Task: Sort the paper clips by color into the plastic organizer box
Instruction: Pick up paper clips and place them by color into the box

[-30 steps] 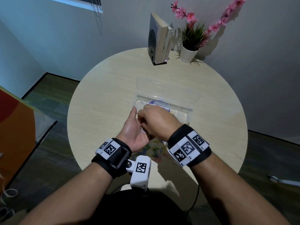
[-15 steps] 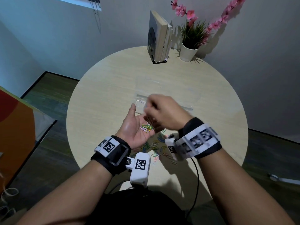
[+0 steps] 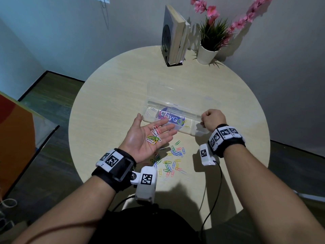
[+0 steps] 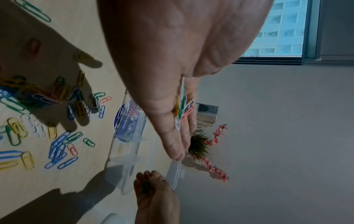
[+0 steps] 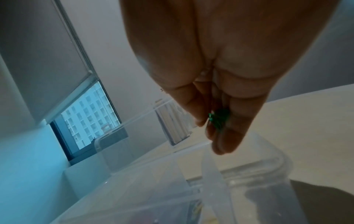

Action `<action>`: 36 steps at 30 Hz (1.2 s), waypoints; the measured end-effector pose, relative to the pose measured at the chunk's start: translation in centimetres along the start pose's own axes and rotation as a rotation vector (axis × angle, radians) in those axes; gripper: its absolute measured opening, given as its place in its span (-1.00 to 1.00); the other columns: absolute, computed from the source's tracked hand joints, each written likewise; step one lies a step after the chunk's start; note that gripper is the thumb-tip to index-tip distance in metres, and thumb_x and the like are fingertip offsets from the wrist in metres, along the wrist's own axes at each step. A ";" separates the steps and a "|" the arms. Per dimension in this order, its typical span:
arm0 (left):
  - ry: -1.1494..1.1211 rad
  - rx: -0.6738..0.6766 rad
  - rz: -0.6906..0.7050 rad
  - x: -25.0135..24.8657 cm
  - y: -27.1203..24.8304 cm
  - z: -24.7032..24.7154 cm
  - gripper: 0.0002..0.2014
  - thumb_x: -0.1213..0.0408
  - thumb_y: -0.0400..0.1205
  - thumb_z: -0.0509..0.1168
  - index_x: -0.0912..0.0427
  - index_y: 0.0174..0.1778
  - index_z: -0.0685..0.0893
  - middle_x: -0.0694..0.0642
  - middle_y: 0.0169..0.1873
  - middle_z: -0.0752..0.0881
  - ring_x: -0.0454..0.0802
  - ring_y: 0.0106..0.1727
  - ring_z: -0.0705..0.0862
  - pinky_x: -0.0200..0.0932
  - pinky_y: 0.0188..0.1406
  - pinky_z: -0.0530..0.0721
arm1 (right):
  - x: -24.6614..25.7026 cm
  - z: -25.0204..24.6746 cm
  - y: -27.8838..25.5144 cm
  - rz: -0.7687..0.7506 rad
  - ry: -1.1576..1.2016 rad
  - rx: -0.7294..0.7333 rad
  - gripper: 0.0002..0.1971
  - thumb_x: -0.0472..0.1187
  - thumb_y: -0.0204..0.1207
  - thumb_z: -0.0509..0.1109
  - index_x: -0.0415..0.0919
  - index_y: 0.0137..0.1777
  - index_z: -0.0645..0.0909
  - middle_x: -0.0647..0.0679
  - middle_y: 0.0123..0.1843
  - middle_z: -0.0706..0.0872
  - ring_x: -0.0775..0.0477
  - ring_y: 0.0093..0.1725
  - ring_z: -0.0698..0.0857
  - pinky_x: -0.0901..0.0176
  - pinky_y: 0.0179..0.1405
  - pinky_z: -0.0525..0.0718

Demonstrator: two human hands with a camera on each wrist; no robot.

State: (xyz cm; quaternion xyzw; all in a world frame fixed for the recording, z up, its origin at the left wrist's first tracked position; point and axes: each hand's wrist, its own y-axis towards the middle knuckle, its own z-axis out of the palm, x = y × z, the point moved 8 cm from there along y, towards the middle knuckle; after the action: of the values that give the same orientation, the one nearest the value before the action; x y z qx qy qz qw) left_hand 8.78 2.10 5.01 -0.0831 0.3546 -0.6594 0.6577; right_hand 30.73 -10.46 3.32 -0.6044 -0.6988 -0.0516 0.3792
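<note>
A clear plastic organizer box (image 3: 193, 128) lies open on the round table, lid tilted back, with a few clips in its compartments. My left hand (image 3: 149, 136) is held flat, palm up, in front of the box, carrying several white, green, yellow and red paper clips (image 3: 154, 136); these clips (image 4: 182, 109) show edge-on in the left wrist view. My right hand (image 3: 212, 118) hovers over the box's right end, fingers curled, pinching a green paper clip (image 5: 217, 119). A loose pile of mixed-color clips (image 3: 173, 162) lies on the table under my wrists.
Upright books in a black holder (image 3: 173, 36) and a white potted plant (image 3: 208, 51) with pink blossoms stand at the table's far edge. A window (image 5: 90, 118) is off to the left. Cables hang from both wrist cameras at the near edge.
My right hand left the left palm and moved right, over the box's right end, holding a green clip. The left palm has opened flat, showing its clips.
</note>
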 end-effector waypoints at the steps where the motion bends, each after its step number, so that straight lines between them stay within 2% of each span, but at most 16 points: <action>1: -0.004 0.001 -0.001 -0.1 0.0 0.0 -0.14 -0.33 0.66 -0.18 0.43 0.27 0.62 0.44 0.26 0.66 0.36 0.27 0.66 0.16 0.14 0.68 | 0.4 -0.1 -0.3 0.010 -0.043 0.005 -0.76 -0.38 0.55 0.19 -0.18 -0.18 0.68 -0.13 -0.06 0.75 -0.13 -0.17 0.71 0.24 -0.30 0.65; 3: -0.017 0.004 -0.005 -0.2 0.2 -0.1 -0.13 -0.33 0.66 -0.17 0.44 0.23 0.68 0.44 0.25 0.66 0.37 0.28 0.65 0.17 0.15 0.67 | 1.0 -0.2 -0.4 0.020 -0.089 0.011 -0.69 -0.42 0.56 0.14 -0.20 0.05 0.70 -0.13 0.04 0.68 -0.13 -0.05 0.65 0.35 -0.24 0.49; 5: -0.028 0.007 -0.007 -0.3 0.3 0.0 -0.13 -0.33 0.66 -0.17 0.44 0.20 0.69 0.44 0.25 0.66 0.37 0.26 0.67 0.17 0.16 0.67 | 1.9 -1.1 -0.7 -0.019 -0.094 -0.037 -0.67 -0.43 0.53 0.15 -0.18 0.08 0.70 -0.15 0.16 0.70 -0.19 0.13 0.65 0.29 -0.06 0.48; 6: -0.031 0.003 -0.006 -0.3 0.4 0.1 -0.13 -0.32 0.66 -0.17 0.44 0.23 0.67 0.44 0.24 0.67 0.37 0.23 0.69 0.17 0.14 0.68 | 2.6 -1.4 -1.1 -0.063 -0.080 -0.060 -0.70 -0.41 0.52 0.18 -0.14 0.03 0.70 -0.13 0.15 0.72 -0.19 0.16 0.65 0.25 0.02 0.49; 8: -0.032 -0.001 -0.005 -0.2 0.4 0.5 -0.15 -0.32 0.67 -0.18 0.43 0.31 0.59 0.44 0.24 0.67 0.36 0.18 0.72 0.17 0.12 0.68 | 4.0 -1.6 -2.2 -0.185 -0.027 -0.055 -0.80 -0.35 0.50 0.28 -0.04 -0.15 0.66 -0.03 -0.05 0.75 -0.17 0.06 0.70 0.18 0.08 0.59; 10: -0.029 -0.009 -0.002 0.0 0.3 0.9 -0.17 -0.31 0.67 -0.17 0.42 0.37 0.53 0.44 0.25 0.66 0.36 0.15 0.73 0.17 0.10 0.69 | 5.7 -1.6 -4.4 -0.320 0.055 -0.008 -0.78 -0.32 0.48 0.37 0.04 -0.28 0.60 0.07 -0.27 0.70 -0.12 -0.13 0.73 0.07 0.03 0.69; 12: -0.020 -0.012 -0.004 0.4 0.2 1.3 -0.18 -0.30 0.68 -0.17 0.41 0.37 0.53 0.44 0.25 0.66 0.35 0.14 0.73 0.16 0.09 0.70 | 7.5 -1.4 -7.6 -0.450 0.082 0.058 -0.77 -0.30 0.46 0.43 0.06 -0.31 0.60 0.16 -0.36 0.67 0.04 -0.29 0.67 0.15 -0.12 0.65; 15: -0.005 0.006 0.000 1.0 0.0 2.0 -0.16 -0.30 0.68 -0.19 0.42 0.24 0.65 0.39 0.12 0.73 0.27 0.05 0.78 0.12 0.07 0.72 | 9.8 0.1 -12.5 -0.603 -0.006 0.198 -0.81 -0.29 0.43 0.46 0.06 -0.25 0.67 0.19 -0.37 0.68 0.26 -0.34 0.63 0.37 -0.24 0.54; 16: -0.007 0.029 -0.002 1.2 -0.2 2.3 -0.14 -0.30 0.68 -0.20 0.42 0.17 0.71 0.37 0.07 0.74 0.22 0.01 0.78 0.09 0.09 0.71 | 10.4 0.9 -13.8 -0.642 -0.046 0.253 -0.84 -0.29 0.42 0.46 0.04 -0.22 0.71 0.17 -0.34 0.70 0.25 -0.31 0.66 0.36 -0.23 0.58; 20: 0.032 0.061 -0.008 1.9 -0.8 2.8 -0.12 -0.29 0.69 -0.23 0.37 -0.02 0.81 0.31 -0.03 0.77 0.11 -0.08 0.78 -0.07 0.01 0.71 | 11.3 3.5 -16.8 -0.779 -0.367 0.352 -0.89 -0.23 0.44 0.42 -0.08 -0.06 0.73 -0.02 -0.11 0.73 -0.06 -0.08 0.68 0.05 -0.05 0.65; 24: 0.065 0.053 -0.010 2.3 -1.4 2.6 -0.13 -0.30 0.68 -0.21 0.37 0.03 0.80 0.34 0.02 0.74 0.16 0.03 0.72 -0.03 0.18 0.56 | 11.1 4.3 -17.6 -0.773 -0.484 0.338 -0.96 -0.19 0.46 0.41 -0.14 -0.13 0.65 -0.05 -0.14 0.68 -0.11 -0.12 0.66 -0.02 -0.12 0.67; 28: 0.046 0.033 -0.002 2.6 -1.8 2.3 -0.17 -0.29 0.69 -0.18 0.43 0.14 0.69 0.34 -0.02 0.75 0.14 -0.05 0.78 -0.06 0.02 0.71 | 11.2 4.6 -18.0 -0.774 -0.482 0.328 -0.94 -0.24 0.46 0.35 -0.13 -0.23 0.56 -0.08 -0.15 0.64 -0.15 -0.14 0.63 -0.07 -0.14 0.66; 30: 0.035 0.046 0.000 2.6 -2.1 2.5 -0.19 -0.28 0.69 -0.18 0.43 0.20 0.63 0.35 0.01 0.75 0.16 -0.02 0.78 -0.05 0.03 0.72 | 11.4 4.2 -18.2 -0.783 -0.420 0.336 -0.93 -0.26 0.45 0.36 -0.12 -0.24 0.56 -0.08 -0.17 0.65 -0.11 -0.15 0.60 -0.02 -0.14 0.62; 33: 0.026 0.059 0.002 2.4 -2.2 2.6 -0.19 -0.29 0.68 -0.17 0.39 0.12 0.69 0.35 -0.02 0.76 0.17 -0.03 0.78 0.00 0.03 0.74 | 11.2 2.9 -17.7 -0.728 -0.191 0.358 -0.90 -0.21 0.48 0.40 -0.05 -0.24 0.56 -0.04 -0.21 0.70 -0.08 -0.16 0.65 0.05 -0.12 0.62; 34: 0.027 0.058 0.003 2.4 -2.1 2.5 -0.19 -0.29 0.68 -0.17 0.39 0.09 0.71 0.37 0.01 0.76 0.21 0.00 0.78 0.05 0.05 0.74 | 11.0 2.1 -17.0 -0.684 -0.084 0.341 -0.88 -0.21 0.49 0.41 -0.03 -0.25 0.56 -0.02 -0.25 0.71 -0.07 -0.20 0.69 0.05 -0.15 0.64; 36: 0.035 0.044 0.005 2.2 -2.0 2.2 -0.18 -0.29 0.68 -0.16 0.42 0.17 0.66 0.43 0.14 0.71 0.32 0.10 0.74 0.14 0.10 0.70 | 10.3 0.1 -14.6 -0.601 0.055 0.242 -0.84 -0.26 0.48 0.43 -0.02 -0.27 0.55 0.02 -0.37 0.67 -0.02 -0.35 0.66 0.07 -0.25 0.61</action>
State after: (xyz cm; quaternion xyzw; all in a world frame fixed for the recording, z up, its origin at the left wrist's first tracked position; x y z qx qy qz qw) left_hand 8.16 -0.97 7.04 -0.0564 0.3516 -0.6669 0.6546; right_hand 17.96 -5.95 14.98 -0.3198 -0.8365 -0.0943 0.4348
